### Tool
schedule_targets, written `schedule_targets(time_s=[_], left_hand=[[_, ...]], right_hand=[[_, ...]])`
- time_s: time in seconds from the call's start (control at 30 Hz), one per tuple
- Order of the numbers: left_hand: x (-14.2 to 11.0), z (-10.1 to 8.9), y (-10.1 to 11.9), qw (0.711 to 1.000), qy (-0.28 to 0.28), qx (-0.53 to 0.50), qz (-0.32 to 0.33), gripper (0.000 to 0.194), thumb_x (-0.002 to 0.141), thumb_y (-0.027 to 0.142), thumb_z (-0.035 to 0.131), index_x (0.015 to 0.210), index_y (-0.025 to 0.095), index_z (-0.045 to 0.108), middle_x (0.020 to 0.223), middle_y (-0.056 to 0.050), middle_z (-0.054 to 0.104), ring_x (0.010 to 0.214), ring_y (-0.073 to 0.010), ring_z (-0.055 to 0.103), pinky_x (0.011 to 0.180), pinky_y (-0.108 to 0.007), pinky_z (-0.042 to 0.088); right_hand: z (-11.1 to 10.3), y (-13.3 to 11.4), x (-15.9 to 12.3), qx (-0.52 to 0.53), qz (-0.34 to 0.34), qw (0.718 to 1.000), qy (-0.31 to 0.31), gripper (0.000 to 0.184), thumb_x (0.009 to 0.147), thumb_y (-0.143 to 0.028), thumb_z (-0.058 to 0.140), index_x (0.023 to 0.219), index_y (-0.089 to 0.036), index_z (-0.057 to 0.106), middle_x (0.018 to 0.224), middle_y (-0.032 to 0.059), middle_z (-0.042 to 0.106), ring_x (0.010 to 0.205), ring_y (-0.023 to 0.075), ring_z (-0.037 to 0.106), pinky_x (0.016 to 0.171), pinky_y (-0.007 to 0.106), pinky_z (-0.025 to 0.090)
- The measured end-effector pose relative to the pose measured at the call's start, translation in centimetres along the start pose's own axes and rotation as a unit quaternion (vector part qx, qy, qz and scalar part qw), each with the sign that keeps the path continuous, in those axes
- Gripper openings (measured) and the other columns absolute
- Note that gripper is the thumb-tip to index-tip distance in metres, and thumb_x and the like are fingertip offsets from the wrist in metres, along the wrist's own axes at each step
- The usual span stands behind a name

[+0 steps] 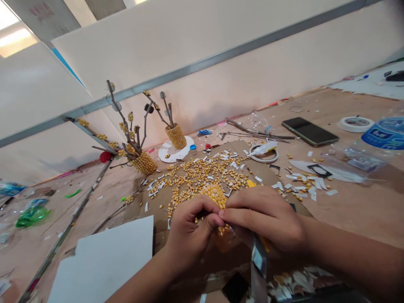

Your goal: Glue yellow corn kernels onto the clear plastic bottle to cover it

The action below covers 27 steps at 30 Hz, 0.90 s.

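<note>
My left hand [192, 225] and my right hand [267, 214] meet fingertip to fingertip, both closed in a pinch; anything tiny between the fingertips is hidden. Just behind them is a clear cup covered with yellow corn kernels [214, 194], partly hidden by the fingers. From beneath my right hand sticks out a flat metal blade with yellow beside it, looking like a box cutter [259, 257], apparently held in the lower fingers. Loose corn kernels [189, 179] and white scraps lie on the cardboard [164, 240] around the hands.
Two kernel-covered pots [143, 163] with twigs stand behind, one on a white disc [164, 152]. A glue tube [263, 148] lies on a tape ring. To the right are a phone [311, 129], a tape roll [356, 123] and a bottle [386, 134]. White board [107, 256] lies left.
</note>
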<state>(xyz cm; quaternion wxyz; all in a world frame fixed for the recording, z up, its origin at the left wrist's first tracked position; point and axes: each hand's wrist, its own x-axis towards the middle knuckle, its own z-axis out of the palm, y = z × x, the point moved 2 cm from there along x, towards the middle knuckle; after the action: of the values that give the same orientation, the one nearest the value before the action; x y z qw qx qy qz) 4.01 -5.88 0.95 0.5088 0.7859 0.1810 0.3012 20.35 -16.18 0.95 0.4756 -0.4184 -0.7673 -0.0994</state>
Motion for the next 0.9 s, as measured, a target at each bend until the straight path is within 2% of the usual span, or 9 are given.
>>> schedule_targets(time_s=[0.1, 0.23, 0.3, 0.37, 0.43, 0.5, 0.6, 0.73, 0.9], left_hand=[[0.0, -0.1, 0.0, 1.000, -0.001, 0.006, -0.008, 0.038, 0.095, 0.053, 0.074, 0.077, 0.019, 0.074, 0.072, -0.003, 0.073, 0.065, -0.0151, 0.062, 0.063, -0.026, 0.046], [0.6, -2.0, 0.4, 0.998, 0.008, 0.048, 0.036, 0.039, 0.100, 0.059, 0.063, 0.096, 0.022, 0.075, 0.089, -0.005, 0.073, 0.083, -0.0189, 0.065, 0.078, -0.029, 0.049], [1.2, -3.2, 0.6, 0.995, -0.056, 0.082, 0.028, 0.041, 0.095, 0.062, 0.069, 0.110, 0.025, 0.073, 0.116, -0.009, 0.070, 0.114, -0.0268, 0.064, 0.104, -0.038, 0.049], [1.6, -4.1, 0.7, 0.977, -0.150, 0.150, -0.004, 0.077, 0.074, 0.070, 0.085, 0.135, 0.028, 0.064, 0.145, -0.014, 0.058, 0.142, -0.0374, 0.049, 0.121, -0.051, 0.039], [1.8, -4.4, 0.4, 0.947, -0.236, 0.214, -0.040, 0.110, 0.060, 0.071, 0.093, 0.151, 0.028, 0.051, 0.163, -0.018, 0.040, 0.155, -0.0456, 0.033, 0.126, -0.062, 0.032], [1.7, -4.3, 0.0, 0.923, -0.278, 0.259, -0.058, 0.126, 0.055, 0.072, 0.095, 0.160, 0.028, 0.039, 0.171, -0.020, 0.026, 0.160, -0.0506, 0.022, 0.127, -0.071, 0.027], [1.5, -3.7, -0.5, 0.915, -0.288, 0.278, -0.052, 0.131, 0.057, 0.072, 0.094, 0.164, 0.029, 0.031, 0.173, -0.021, 0.022, 0.161, -0.0524, 0.016, 0.126, -0.075, 0.023], [1.4, -3.4, -0.8, 0.920, -0.282, 0.268, -0.040, 0.129, 0.062, 0.067, 0.094, 0.165, 0.029, 0.027, 0.169, -0.021, 0.031, 0.158, -0.0491, 0.027, 0.127, -0.072, 0.026], [1.4, -3.5, -0.9, 0.921, -0.282, 0.261, -0.069, 0.128, 0.064, 0.062, 0.095, 0.166, 0.027, 0.025, 0.167, -0.021, 0.035, 0.156, -0.0481, 0.032, 0.124, -0.071, 0.031]], right_hand=[[0.2, 0.2, 0.2, 0.050, 0.041, 0.998, -0.010, 0.010, 0.098, -0.016, 0.057, 0.100, -0.016, 0.067, 0.085, 0.0071, 0.071, 0.070, 0.0160, 0.063, 0.061, 0.028, 0.045], [-0.3, 1.2, 0.7, 0.139, 0.220, 0.959, -0.109, 0.010, 0.087, -0.011, 0.061, 0.084, -0.019, 0.066, 0.076, 0.0008, 0.064, 0.068, 0.0140, 0.057, 0.062, 0.025, 0.043], [-0.7, 1.8, 0.8, 0.176, 0.298, 0.919, -0.189, 0.013, 0.084, -0.011, 0.063, 0.074, -0.019, 0.063, 0.066, -0.0036, 0.057, 0.061, 0.0119, 0.052, 0.058, 0.024, 0.040], [-1.0, 2.2, 0.8, 0.217, 0.345, 0.881, -0.240, 0.014, 0.083, -0.011, 0.064, 0.072, -0.019, 0.064, 0.062, -0.0054, 0.055, 0.058, 0.0108, 0.050, 0.055, 0.022, 0.037], [-1.0, 2.2, 0.6, 0.254, 0.371, 0.851, -0.272, 0.013, 0.081, -0.009, 0.063, 0.074, -0.020, 0.067, 0.064, -0.0053, 0.060, 0.060, 0.0110, 0.053, 0.055, 0.022, 0.039], [-0.8, 2.0, 0.4, 0.279, 0.384, 0.831, -0.289, 0.016, 0.079, -0.006, 0.062, 0.075, -0.020, 0.067, 0.067, -0.0045, 0.064, 0.061, 0.0116, 0.056, 0.055, 0.022, 0.040], [-0.3, 1.7, 0.3, 0.278, 0.386, 0.829, -0.292, 0.019, 0.077, -0.004, 0.062, 0.069, -0.021, 0.061, 0.063, -0.0047, 0.062, 0.058, 0.0113, 0.055, 0.051, 0.022, 0.039], [0.0, 1.7, 0.4, 0.242, 0.394, 0.839, -0.287, 0.019, 0.079, -0.007, 0.063, 0.067, -0.021, 0.058, 0.059, -0.0051, 0.059, 0.054, 0.0110, 0.053, 0.048, 0.022, 0.037], [-0.1, 1.8, 0.3, 0.272, 0.408, 0.820, -0.296, 0.017, 0.082, -0.009, 0.062, 0.068, -0.020, 0.060, 0.062, -0.0040, 0.059, 0.056, 0.0114, 0.054, 0.049, 0.022, 0.038]])
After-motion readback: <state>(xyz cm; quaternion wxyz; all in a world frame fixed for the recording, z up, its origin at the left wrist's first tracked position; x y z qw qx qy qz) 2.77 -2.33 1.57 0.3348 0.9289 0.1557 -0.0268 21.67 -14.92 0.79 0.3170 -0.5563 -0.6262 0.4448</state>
